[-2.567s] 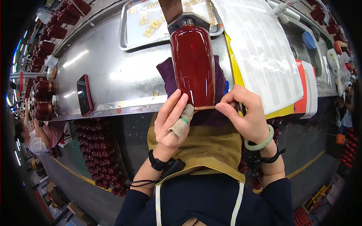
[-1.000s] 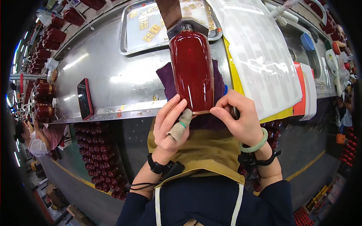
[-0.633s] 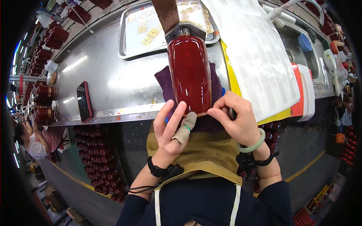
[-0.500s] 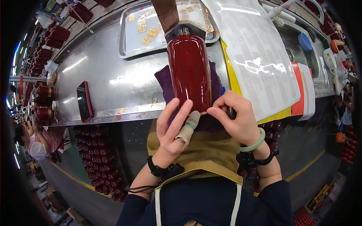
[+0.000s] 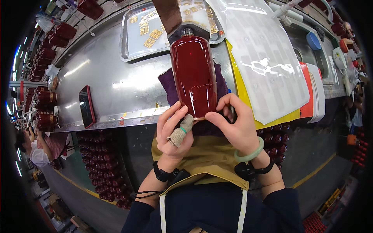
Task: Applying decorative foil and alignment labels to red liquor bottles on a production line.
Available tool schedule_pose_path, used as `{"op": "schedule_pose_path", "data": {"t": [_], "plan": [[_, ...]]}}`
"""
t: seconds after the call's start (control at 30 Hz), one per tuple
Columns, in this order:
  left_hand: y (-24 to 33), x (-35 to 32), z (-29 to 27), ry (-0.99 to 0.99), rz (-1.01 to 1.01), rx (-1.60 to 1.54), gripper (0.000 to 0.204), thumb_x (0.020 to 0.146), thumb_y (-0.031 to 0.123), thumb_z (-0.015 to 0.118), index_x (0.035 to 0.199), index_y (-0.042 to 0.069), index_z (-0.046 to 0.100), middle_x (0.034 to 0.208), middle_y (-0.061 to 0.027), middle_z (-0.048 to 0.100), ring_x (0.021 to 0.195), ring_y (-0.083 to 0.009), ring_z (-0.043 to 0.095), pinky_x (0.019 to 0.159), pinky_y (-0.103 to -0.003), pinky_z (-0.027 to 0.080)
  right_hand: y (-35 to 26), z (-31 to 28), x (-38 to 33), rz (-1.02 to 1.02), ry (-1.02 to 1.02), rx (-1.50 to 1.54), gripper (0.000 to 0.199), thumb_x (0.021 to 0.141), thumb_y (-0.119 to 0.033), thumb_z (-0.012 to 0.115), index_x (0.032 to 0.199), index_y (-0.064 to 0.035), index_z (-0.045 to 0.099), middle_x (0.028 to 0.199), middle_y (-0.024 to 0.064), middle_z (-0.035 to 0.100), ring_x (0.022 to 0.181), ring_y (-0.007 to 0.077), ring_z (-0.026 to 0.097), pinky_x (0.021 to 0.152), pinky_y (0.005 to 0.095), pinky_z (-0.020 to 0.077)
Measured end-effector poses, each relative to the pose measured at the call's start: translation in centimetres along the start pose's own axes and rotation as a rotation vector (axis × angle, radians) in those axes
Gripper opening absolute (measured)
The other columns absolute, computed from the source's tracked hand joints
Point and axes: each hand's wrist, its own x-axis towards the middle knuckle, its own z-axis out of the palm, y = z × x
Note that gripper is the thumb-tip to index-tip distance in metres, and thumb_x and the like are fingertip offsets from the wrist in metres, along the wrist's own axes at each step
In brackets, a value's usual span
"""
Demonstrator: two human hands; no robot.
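Observation:
A glossy dark red bottle (image 5: 192, 73) lies with its neck away from me, against a dark metal rest (image 5: 189, 30). A thin gold band runs round its base end, which faces me. Beneath it is a purple cloth (image 5: 168, 86). My left hand (image 5: 174, 130) holds the base at its left side, fingers bent. A knitted finger cover (image 5: 180, 132) with a green tie sits on its thumb, against the base edge. My right hand (image 5: 235, 122) grips the right side of the base, its thumb on the rim and its other fingers curled.
Behind the bottle, a metal tray (image 5: 126, 50) holds gold ornament pieces (image 5: 149, 40). A phone (image 5: 87, 106) lies on the steel table at left. Clear plastic sheets (image 5: 268, 66) cover yellow board at right, near a sink with a blue bowl (image 5: 313, 40). More red bottles stand below and at left.
My left fingers have drawn in and bent against the bottle's base. My right hand has shifted left and its thumb lies along the base edge. The bottle appears slightly turned.

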Motion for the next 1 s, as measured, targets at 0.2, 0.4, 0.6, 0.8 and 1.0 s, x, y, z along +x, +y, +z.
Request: {"op": "schedule_pose_path", "data": {"t": [0.2, 0.4, 0.6, 0.8, 1.0], "plan": [[-0.6, -0.4, 0.1, 0.041, 0.056, -0.04, 0.046, 0.077, -0.012, 0.084, 0.104, 0.007, 0.052, 0.118, -0.0207, 0.075, 0.107, -0.0444, 0.073, 0.085, -0.047, 0.066, -0.2, 0.5, 0.0, 0.068, 0.015, 0.055, 0.027, 0.094, -0.02, 0.081, 0.091, -0.001, 0.063, 0.076, 0.0017, 0.057, 0.069, 0.0118, 0.05, 0.065, 0.0278, 0.0422], [-0.3, -0.4, 0.2, 0.043, 0.018, -0.066, 0.043, 0.077, -0.012, 0.083, 0.103, 0.006, 0.053, 0.118, -0.0206, 0.074, 0.109, -0.044, 0.073, 0.087, -0.047, 0.065, -0.1, 0.7, 0.0, 0.09, 0.063, 0.081, 0.027, 0.097, -0.021, 0.079, 0.092, -0.0006, 0.062, 0.075, 0.0029, 0.058, 0.069, 0.0117, 0.05, 0.065, 0.0283, 0.0435], [-0.1, -0.5, 0.0, 0.038, -0.013, -0.067, 0.038, 0.078, -0.012, 0.082, 0.1, 0.004, 0.057, 0.119, -0.0204, 0.074, 0.11, -0.0437, 0.072, 0.088, -0.046, 0.065, 0.4, 0.9, -0.1, 0.1, 0.06, 0.06, 0.027, 0.096, -0.022, 0.08, 0.092, -0.0008, 0.063, 0.074, 0.0025, 0.058, 0.068, 0.0114, 0.05, 0.064, 0.0283, 0.0438], [-0.1, -0.5, 0.2, 0.054, 0.003, -0.054, 0.034, 0.077, -0.014, 0.081, 0.097, 0.002, 0.059, 0.118, -0.0203, 0.075, 0.11, -0.0434, 0.073, 0.089, -0.046, 0.065, 0.5, 0.9, -0.3, 0.085, 0.051, 0.051, 0.028, 0.095, -0.023, 0.081, 0.092, -0.0009, 0.063, 0.073, 0.0021, 0.058, 0.068, 0.0104, 0.05, 0.063, 0.0276, 0.043], [0.4, -0.1, 0.1, 0.027, -0.056, -0.036, 0.033, 0.077, -0.015, 0.081, 0.097, 0.002, 0.06, 0.117, -0.0205, 0.075, 0.109, -0.0428, 0.073, 0.089, -0.046, 0.065, 0.7, 1.0, -0.2, -0.038, 0.071, 0.038, 0.029, 0.095, -0.023, 0.082, 0.092, -0.001, 0.064, 0.075, 0.0026, 0.059, 0.069, 0.0107, 0.051, 0.065, 0.0275, 0.044]]}}
